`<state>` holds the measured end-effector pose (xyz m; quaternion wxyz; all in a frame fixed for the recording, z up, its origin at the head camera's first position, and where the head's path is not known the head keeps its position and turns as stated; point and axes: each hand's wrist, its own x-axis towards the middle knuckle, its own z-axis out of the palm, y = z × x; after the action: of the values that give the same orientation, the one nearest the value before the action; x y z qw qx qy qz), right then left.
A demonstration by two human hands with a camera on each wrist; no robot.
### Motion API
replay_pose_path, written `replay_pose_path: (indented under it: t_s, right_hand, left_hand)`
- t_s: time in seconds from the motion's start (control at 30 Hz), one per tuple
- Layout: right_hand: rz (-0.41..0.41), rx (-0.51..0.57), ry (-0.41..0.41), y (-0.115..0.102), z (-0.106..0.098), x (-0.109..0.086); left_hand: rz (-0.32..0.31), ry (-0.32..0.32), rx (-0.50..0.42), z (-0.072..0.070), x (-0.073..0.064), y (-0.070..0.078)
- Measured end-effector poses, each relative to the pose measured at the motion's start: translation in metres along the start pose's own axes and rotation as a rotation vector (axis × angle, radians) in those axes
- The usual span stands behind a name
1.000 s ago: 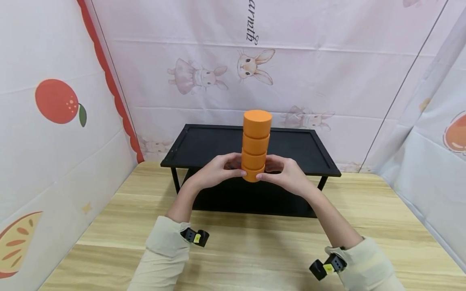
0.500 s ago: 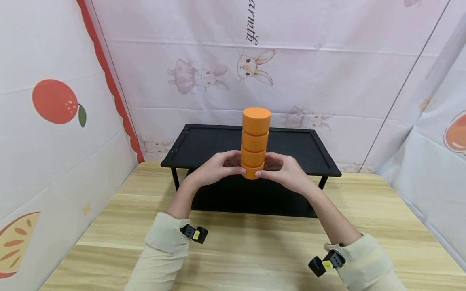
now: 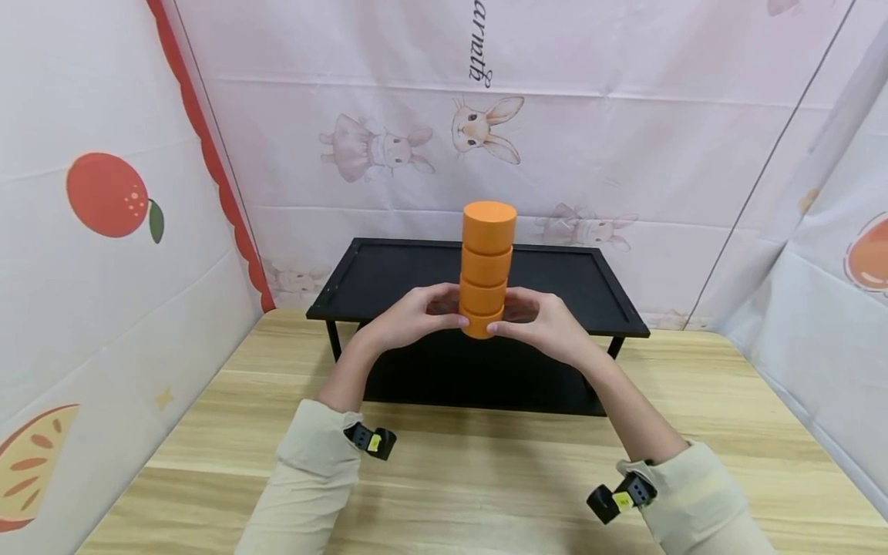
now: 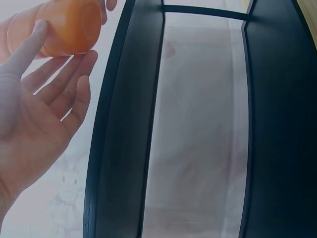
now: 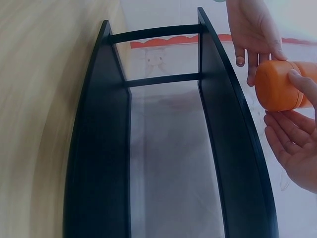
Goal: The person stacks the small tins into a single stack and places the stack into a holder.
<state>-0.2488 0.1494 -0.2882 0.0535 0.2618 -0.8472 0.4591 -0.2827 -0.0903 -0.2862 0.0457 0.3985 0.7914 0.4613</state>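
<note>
In the head view, a tall orange cylinder [image 3: 486, 266], ringed by grooves into several sections, stands nearly upright in the air. My left hand [image 3: 415, 317] holds its lower part from the left, and my right hand [image 3: 549, 327] from the right. Both thumbs lie on the front near its base, with the fingers partly hidden behind. The left wrist view gives the cylinder's smooth flat end [image 4: 89, 25] and the left hand [image 4: 44, 116] with its fingers spread against the side. Opposite it, the right hand [image 5: 297, 148] touches the cylinder [image 5: 277, 89] in the right wrist view.
A low black two-tier rack [image 3: 555, 281] stands behind and below the cylinder, on a wood-grain table [image 3: 444, 478]. Printed cloth walls [image 3: 610, 154] enclose the back and both sides. Each wrist wears a small black camera [image 3: 381, 443].
The cylinder has risen slightly, and both hands have moved up with it. Their hold looks the same. The rack has stayed in place.
</note>
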Motion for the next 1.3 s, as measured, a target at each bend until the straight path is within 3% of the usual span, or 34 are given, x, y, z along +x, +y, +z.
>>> replay_pose_path:
  t_s: [1.0, 1.3]
  right_hand:
    - [-0.032, 0.033, -0.035, 0.008, -0.008, 0.014]
    - [-0.015, 0.054, -0.056, -0.019, -0.009, 0.011]
  left_hand:
    - [0.006, -0.013, 0.010, -0.008, 0.015, -0.003]
    - [-0.025, -0.018, 0.004, -0.012, 0.019, -0.004]
